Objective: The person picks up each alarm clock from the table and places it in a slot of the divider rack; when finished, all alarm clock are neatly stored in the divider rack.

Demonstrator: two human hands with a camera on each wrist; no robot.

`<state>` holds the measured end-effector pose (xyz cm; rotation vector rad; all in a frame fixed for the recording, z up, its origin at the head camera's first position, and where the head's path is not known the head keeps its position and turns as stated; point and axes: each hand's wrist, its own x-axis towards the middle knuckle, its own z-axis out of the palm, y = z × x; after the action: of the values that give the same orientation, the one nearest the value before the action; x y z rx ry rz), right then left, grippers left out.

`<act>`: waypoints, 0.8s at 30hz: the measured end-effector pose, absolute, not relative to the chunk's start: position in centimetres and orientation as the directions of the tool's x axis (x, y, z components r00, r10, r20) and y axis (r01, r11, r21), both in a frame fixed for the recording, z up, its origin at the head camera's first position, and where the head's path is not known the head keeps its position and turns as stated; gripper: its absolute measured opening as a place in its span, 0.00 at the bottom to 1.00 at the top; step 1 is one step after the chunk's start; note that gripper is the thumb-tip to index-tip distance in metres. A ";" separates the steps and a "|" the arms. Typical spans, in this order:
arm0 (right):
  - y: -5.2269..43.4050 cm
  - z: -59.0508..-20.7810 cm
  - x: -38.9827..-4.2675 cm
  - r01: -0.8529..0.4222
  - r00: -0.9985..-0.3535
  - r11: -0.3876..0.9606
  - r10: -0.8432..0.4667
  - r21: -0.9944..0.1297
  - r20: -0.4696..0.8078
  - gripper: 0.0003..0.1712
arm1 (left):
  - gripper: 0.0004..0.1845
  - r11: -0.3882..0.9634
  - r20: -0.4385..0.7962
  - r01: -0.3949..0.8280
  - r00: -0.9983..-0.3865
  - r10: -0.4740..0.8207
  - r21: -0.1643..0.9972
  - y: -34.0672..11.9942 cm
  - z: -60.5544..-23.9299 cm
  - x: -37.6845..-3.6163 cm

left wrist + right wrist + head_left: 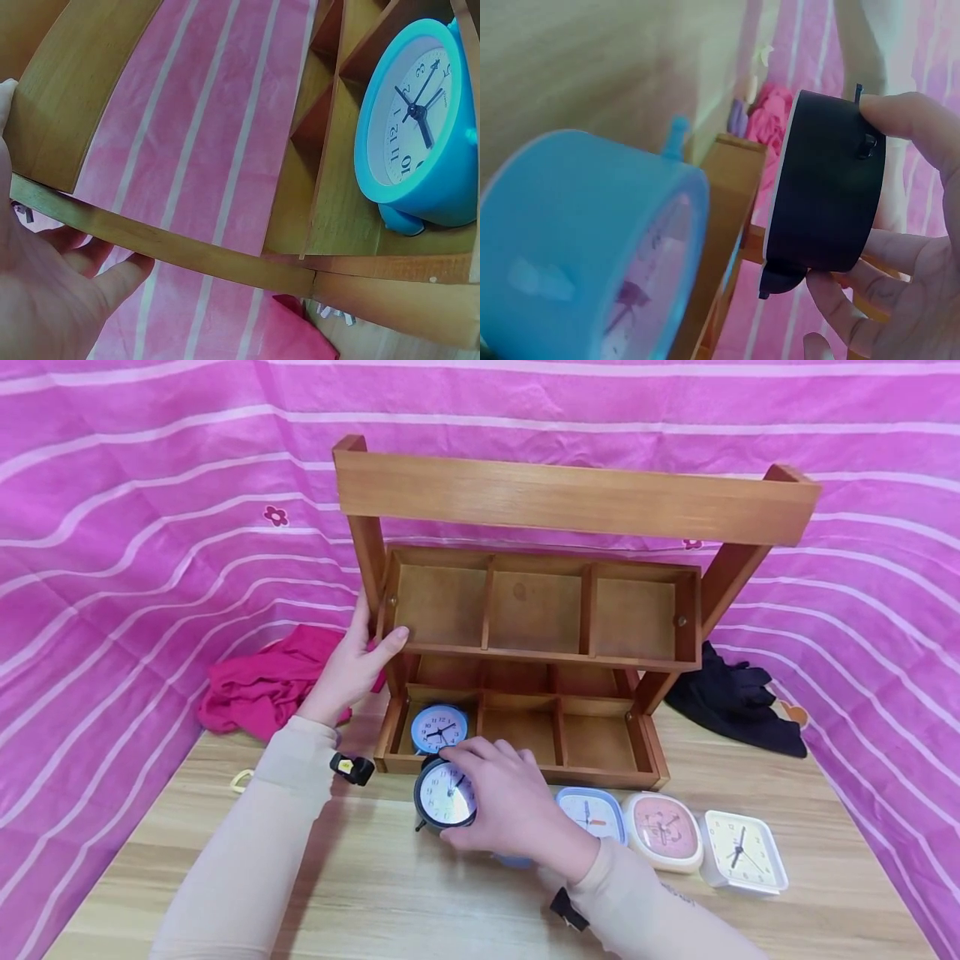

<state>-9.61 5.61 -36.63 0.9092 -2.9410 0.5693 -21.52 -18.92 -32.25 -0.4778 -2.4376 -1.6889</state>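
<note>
The right hand [517,802] grips a black round clock [447,792], its thumb on the near right of the rim and its fingers at the far side, with the dial turned up toward the head view. This clock is just in front of the left compartment of the lower tray [600,743] of a wooden rack [577,497]; whether it touches the tray's front wall cannot be told. The left hand [348,668] holds the rack's left upright, thumb across the left end of the upper tray [536,610] and fingers round the outer side. A blue round clock [438,729] leans back a little in the lower tray's left compartment, right behind the black one. Both trays are divided into three. To the right, on the wood-grained surface [420,902], a blue square clock [592,814], partly hidden by the right hand, stands beside a pink-faced clock [663,831], with a white square clock [742,852] farthest right. Another light blue edge [513,862] shows under the right hand, mostly covered. A bright pink cloth [270,681] lies left of the rack, a black cloth [731,702] right of it. A pink striped curtain [562,393] surrounds the far side.
</note>
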 end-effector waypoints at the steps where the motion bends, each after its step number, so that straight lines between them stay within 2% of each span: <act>1: 5.7 -36.5 -9.7 -0.546 -0.832 0.765 -0.541 -0.342 0.119 0.51 | 0.49 0.321 0.288 0.333 -0.941 0.180 0.887 -18.9 -32.2 -21.5; 15: 6.9 -36.1 -11.9 -0.500 -0.853 0.728 -0.508 -0.468 0.120 0.50 | 0.49 0.321 0.270 0.315 -0.946 0.176 0.893 -19.0 -32.4 -21.6; 24: 7.8 -35.7 -14.4 -0.500 -0.859 0.755 -0.496 -0.424 0.130 0.49 | 0.48 0.355 0.288 0.330 -0.943 0.165 0.875 -20.0 -34.7 -23.6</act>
<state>-14.38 7.79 -35.74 0.8326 -2.9338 0.7137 -23.61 -20.04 -34.70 -0.4528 -2.4586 -1.6426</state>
